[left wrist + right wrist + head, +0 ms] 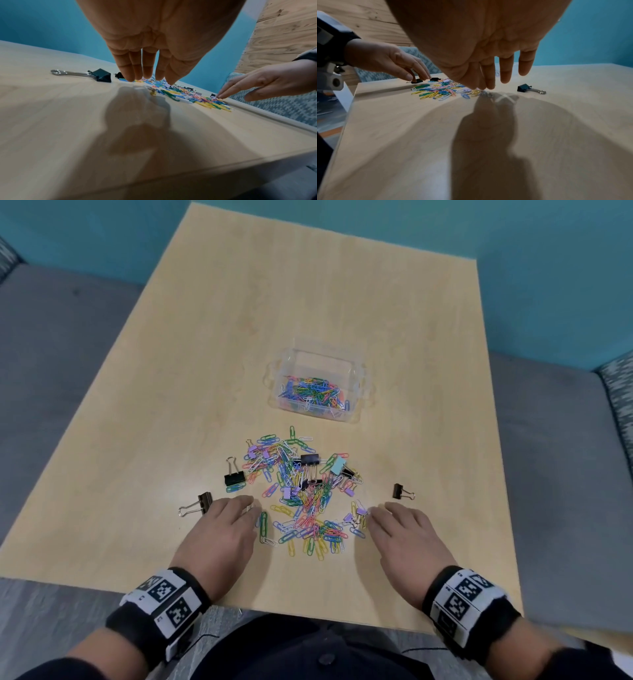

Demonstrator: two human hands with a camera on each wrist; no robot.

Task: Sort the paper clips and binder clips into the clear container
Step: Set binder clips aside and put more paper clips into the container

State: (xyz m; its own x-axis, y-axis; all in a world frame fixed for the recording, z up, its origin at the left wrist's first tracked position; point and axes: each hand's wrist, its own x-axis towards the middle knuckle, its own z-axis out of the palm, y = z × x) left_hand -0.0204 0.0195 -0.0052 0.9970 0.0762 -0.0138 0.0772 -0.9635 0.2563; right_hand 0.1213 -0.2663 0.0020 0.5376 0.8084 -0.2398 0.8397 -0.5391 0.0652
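So the clear container [317, 386] sits out past the middle of the table [342, 302] with a layer of colored paper clips in it. The loose pile of clips [301, 491] is between my hands. My left hand [222, 529] and right hand [404, 535] both hover over its edges, fingers straight, holding nothing. A black binder clip [402, 492] lies off to the right.

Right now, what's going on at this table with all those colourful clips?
A person is sorting clips into a clear container, which already holds many paper clips. A mixed pile of paper and binder clips remains on the table. The left hand and right hand reach into its near edges, neither clearly holding anything.
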